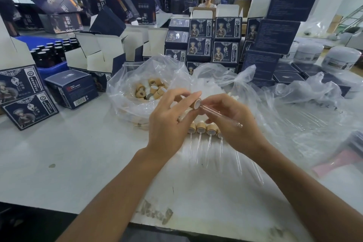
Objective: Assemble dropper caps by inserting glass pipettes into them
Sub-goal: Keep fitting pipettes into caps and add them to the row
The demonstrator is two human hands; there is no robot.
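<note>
Both forearms converge: left hand pinches cap, right hand pinches pipette.

We see a dropper cap with a matt, wood-look tan shell and a white inner face, and a pipette of clear, smooth glass. The bag of caps is thin, glossy, crinkled clear plastic. The counter is matt white, scuffed and stained near the lower edge. The boxes are dark blue printed card with plain white insides.
</note>
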